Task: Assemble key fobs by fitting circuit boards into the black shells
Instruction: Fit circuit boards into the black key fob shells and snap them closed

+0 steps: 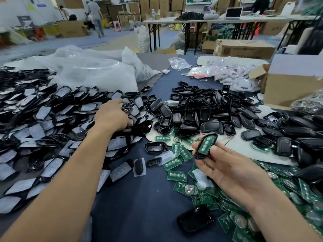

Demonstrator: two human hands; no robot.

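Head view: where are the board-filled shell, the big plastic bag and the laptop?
board-filled shell (206,145), head view, on the green board seated inside it.
plastic bag (97,72), head view, on its crumpled middle.
laptop (233,12), head view, on its open screen.

Right hand (232,170) gripped the shell (212,135): glossy black plastic, smooth rim. The board (204,145) seated in it was matt green laminate with shiny metal domes. The loose boards (176,175) just below the grip looked the same. The table cover (139,198) under the grip was matt dark blue cloth. The shell halves (211,126) beyond the grip mixed glossy insides with matt, grained backs. The pile (35,130) left of the grip carried matt, translucent whitish pads. The bags (97,72) far beyond it were thin, crinkled clear plastic. The box (288,84) right of them was plain brown cardboard.
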